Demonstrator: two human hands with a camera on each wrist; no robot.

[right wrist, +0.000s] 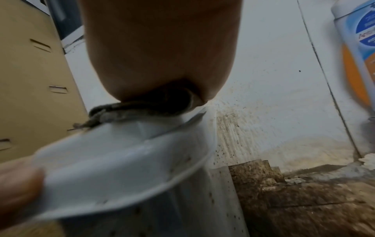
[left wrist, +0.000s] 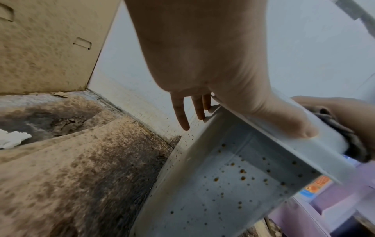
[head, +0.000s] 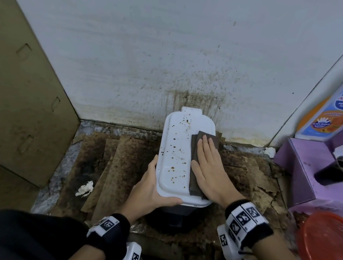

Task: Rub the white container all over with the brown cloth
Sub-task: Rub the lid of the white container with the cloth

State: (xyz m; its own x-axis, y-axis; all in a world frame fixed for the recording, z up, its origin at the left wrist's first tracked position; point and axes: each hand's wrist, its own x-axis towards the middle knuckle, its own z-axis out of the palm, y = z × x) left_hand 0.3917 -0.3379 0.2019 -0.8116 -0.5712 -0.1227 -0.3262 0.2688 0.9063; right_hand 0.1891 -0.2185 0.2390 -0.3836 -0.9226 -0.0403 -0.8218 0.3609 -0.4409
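A white container (head: 176,151), its lid speckled with brown spots, stands on the floor against the wall. My right hand (head: 210,172) lies flat on the folded brown cloth (head: 210,137) and presses it onto the right half of the lid. My left hand (head: 149,189) holds the near left corner, with the thumb over the lid's front edge and the fingers along the left side. In the left wrist view the fingers (left wrist: 180,115) run down the spotted side wall (left wrist: 223,184). In the right wrist view the cloth (right wrist: 125,110) is squeezed between my palm (right wrist: 158,48) and the lid (right wrist: 121,157).
Stained cardboard sheets (head: 120,156) cover the floor around the container. A cardboard panel (head: 21,91) stands at the left, and a crumpled white tissue (head: 84,188) lies near it. At the right are a purple box (head: 302,172), a wash bottle (head: 340,106) and a red basket (head: 328,242).
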